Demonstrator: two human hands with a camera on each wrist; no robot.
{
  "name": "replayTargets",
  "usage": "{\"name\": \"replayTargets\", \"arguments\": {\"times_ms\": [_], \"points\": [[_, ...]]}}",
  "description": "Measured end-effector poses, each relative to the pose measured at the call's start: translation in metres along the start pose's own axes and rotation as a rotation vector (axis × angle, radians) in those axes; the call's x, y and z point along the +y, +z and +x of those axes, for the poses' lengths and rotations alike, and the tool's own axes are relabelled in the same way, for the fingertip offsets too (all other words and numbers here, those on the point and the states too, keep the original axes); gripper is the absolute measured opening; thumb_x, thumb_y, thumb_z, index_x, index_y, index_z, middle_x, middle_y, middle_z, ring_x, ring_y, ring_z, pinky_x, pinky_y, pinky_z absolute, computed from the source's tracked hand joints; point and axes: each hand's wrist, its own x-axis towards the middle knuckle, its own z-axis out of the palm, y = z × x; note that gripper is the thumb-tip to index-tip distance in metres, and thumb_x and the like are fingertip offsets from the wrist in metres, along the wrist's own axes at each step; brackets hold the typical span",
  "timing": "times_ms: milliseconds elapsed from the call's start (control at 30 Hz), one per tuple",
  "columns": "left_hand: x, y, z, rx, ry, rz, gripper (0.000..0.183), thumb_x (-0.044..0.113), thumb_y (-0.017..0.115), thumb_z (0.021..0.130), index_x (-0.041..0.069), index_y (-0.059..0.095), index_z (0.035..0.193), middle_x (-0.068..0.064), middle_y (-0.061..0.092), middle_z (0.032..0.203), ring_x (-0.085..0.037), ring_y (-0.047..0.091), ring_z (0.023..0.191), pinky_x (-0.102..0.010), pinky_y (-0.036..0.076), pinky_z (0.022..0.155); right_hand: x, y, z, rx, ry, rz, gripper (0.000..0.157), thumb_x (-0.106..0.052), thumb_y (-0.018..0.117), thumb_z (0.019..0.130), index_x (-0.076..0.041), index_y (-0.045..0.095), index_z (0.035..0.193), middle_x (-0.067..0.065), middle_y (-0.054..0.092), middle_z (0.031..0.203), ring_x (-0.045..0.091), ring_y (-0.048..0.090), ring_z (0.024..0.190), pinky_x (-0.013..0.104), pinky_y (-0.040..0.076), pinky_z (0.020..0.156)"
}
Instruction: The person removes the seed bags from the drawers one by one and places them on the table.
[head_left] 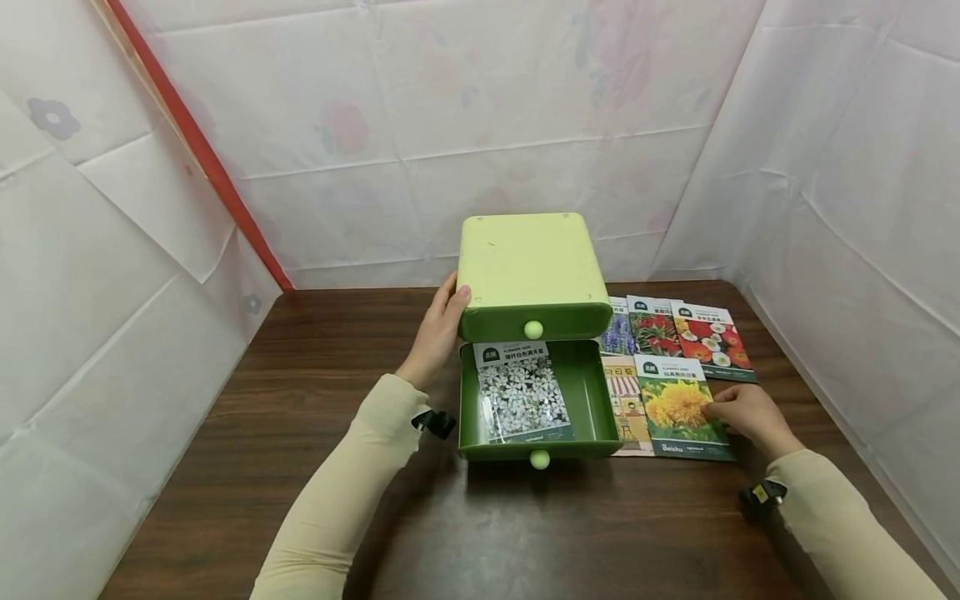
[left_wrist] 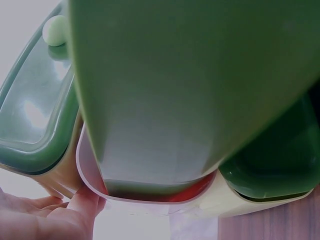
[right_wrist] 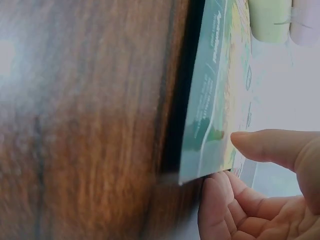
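Note:
A small drawer cabinet (head_left: 531, 260) with a light green top stands on the table. Its middle drawer section is pulled forward (left_wrist: 165, 100), and the open green drawer (head_left: 592, 400) holds a white-flower seed packet (head_left: 523, 396). My left hand (head_left: 435, 333) rests against the cabinet's left side, its thumb near the front corner. To the right of the cabinet, my right hand (head_left: 753, 417) pinches the right edge of a yellow-flower seed packet (head_left: 681, 408). In the right wrist view, the thumb lies over that packet (right_wrist: 212, 120) and the fingers are beneath its edge.
Behind the pinched packet lie a red-and-white flower packet (head_left: 714, 342), a red-flower packet (head_left: 655, 327) and a purple-flower packet (head_left: 617, 329). A yellow illustrated packet (head_left: 628, 408) lies beside the drawer, partly hidden. White sheeting (head_left: 480, 150) walls the dark wooden table (head_left: 322, 467).

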Motion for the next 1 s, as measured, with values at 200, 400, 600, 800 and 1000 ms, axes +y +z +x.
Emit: {"name": "replayTargets", "arguments": {"times_ms": [200, 400, 600, 800, 1000], "points": [[0.000, -0.001, 0.000, -0.022, 0.011, -0.007, 0.066, 0.055, 0.040, 0.101, 0.033, 0.014, 0.157, -0.002, 0.023, 0.160, -0.029, 0.047, 0.132, -0.054, 0.043, 0.106, 0.001, -0.002, 0.001, 0.030, -0.030, 0.022, 0.042, -0.023, 0.062, 0.092, 0.015, 0.060, 0.110, 0.025, 0.061, 0.101, 0.023, 0.062, 0.081, 0.032, 0.055, 0.064], [-0.001, -0.001, 0.000, -0.018, 0.014, 0.000, 0.067, 0.057, 0.040, 0.101, 0.032, 0.014, 0.157, -0.002, 0.022, 0.161, -0.029, 0.046, 0.133, -0.055, 0.043, 0.105, -0.016, -0.005, -0.006, 0.156, -0.159, 0.091, 0.054, -0.035, 0.047, 0.102, 0.013, 0.054, 0.125, 0.032, 0.059, 0.115, 0.018, 0.064, 0.081, 0.030, 0.055, 0.065], [-0.001, 0.000, 0.000, -0.004, 0.012, 0.007, 0.071, 0.061, 0.042, 0.098, 0.032, 0.015, 0.157, 0.000, 0.021, 0.162, -0.028, 0.045, 0.135, -0.054, 0.043, 0.106, -0.053, -0.010, -0.025, 0.268, -0.341, 0.123, 0.050, -0.036, 0.045, 0.104, 0.007, 0.056, 0.127, 0.029, 0.061, 0.115, 0.000, 0.061, 0.076, 0.024, 0.055, 0.063], [-0.001, -0.001, 0.001, 0.007, -0.002, 0.030, 0.072, 0.063, 0.042, 0.097, 0.033, 0.015, 0.157, 0.000, 0.021, 0.162, -0.027, 0.043, 0.137, -0.055, 0.042, 0.106, -0.093, -0.006, -0.048, 0.324, -0.564, 0.109, 0.036, -0.025, 0.050, 0.104, 0.003, 0.062, 0.121, 0.023, 0.064, 0.109, -0.012, 0.054, 0.074, 0.016, 0.052, 0.063], [-0.001, -0.001, 0.001, 0.005, -0.001, 0.015, 0.070, 0.062, 0.043, 0.098, 0.035, 0.016, 0.157, -0.001, 0.022, 0.161, -0.028, 0.044, 0.136, -0.056, 0.042, 0.106, -0.127, 0.013, -0.066, 0.325, -0.658, 0.070, 0.029, -0.028, 0.052, 0.103, -0.007, 0.064, 0.119, 0.012, 0.066, 0.109, -0.007, 0.054, 0.082, 0.019, 0.047, 0.068]]}}
